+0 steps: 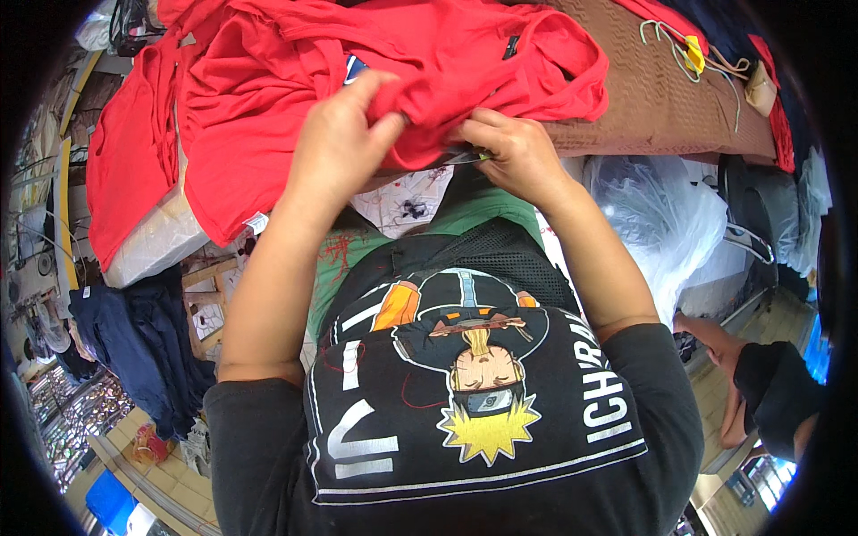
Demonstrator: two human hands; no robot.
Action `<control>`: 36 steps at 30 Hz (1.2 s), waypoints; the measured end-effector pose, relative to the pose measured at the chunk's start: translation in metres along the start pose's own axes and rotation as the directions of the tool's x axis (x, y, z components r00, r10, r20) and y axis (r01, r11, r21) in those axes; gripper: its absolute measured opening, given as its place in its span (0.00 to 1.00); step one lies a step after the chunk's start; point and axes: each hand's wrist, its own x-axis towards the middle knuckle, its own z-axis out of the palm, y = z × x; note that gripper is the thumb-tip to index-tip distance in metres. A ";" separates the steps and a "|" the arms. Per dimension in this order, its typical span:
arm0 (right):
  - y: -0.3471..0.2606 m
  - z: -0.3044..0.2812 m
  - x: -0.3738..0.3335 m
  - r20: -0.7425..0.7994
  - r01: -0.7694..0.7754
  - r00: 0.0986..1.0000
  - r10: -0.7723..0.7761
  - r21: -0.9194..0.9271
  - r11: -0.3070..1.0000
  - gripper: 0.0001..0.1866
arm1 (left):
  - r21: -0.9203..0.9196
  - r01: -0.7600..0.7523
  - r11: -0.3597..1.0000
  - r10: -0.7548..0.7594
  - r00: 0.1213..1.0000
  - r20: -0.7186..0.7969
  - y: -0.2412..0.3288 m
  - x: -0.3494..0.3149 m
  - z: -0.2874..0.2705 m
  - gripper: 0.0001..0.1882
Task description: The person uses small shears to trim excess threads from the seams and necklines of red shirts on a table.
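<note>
A red knit garment (268, 85) is being supported on a brown padded work surface (652, 103), with its folds lying beneath both hands and its near edge hanging toward the lap. The garment's rounded opening is being presented at the right, with a small dark label (511, 46) beside it; a blue-and-white label (355, 68) is being partly exposed near the left fingertips.

The left hand (340, 138) is being kept against the fabric, with thumb and index finger standing apart and red cloth lying between them. Because of motion blur, whether the cloth is being pinched cannot be told. The right hand (521, 154) is being held just beside the garment's near edge, with its fingers curled around a small thin tool (485, 154); the tool's exact kind is being obscured by the fingers.

At the far left, a second red piece (134, 161) is being draped over the edge. Below it, a navy garment (147, 344) is being hung. At the right, a translucent plastic bag (657, 223) is being positioned below the work surface, on which a yellow clip (693, 54) is being placed among cords.
</note>
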 end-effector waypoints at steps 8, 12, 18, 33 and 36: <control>-0.024 -0.088 0.010 0.549 -0.222 0.834 0.057 0.239 0.945 0.22 | -0.073 0.169 0.983 -0.175 0.980 -0.095 -0.024 0.017 -0.014 0.18; -0.010 -0.116 0.013 0.488 -0.294 0.864 0.124 0.289 0.911 0.18 | -0.132 0.150 0.980 -0.166 0.979 -0.116 -0.014 0.015 -0.015 0.17; -0.019 -0.101 0.041 0.408 -0.591 0.805 0.430 0.499 0.634 0.22 | -0.198 -0.110 0.974 0.071 0.978 -0.197 0.031 -0.001 -0.005 0.16; -0.030 -0.075 0.051 0.015 -0.160 0.903 0.430 0.939 0.304 0.14 | -0.813 -0.083 0.576 -0.016 0.993 -0.113 0.062 0.024 -0.031 0.21; -0.024 -0.076 0.053 -0.042 -0.108 0.887 0.459 0.949 0.297 0.11 | -0.830 -0.071 0.553 -0.013 0.995 -0.094 0.069 0.027 -0.037 0.23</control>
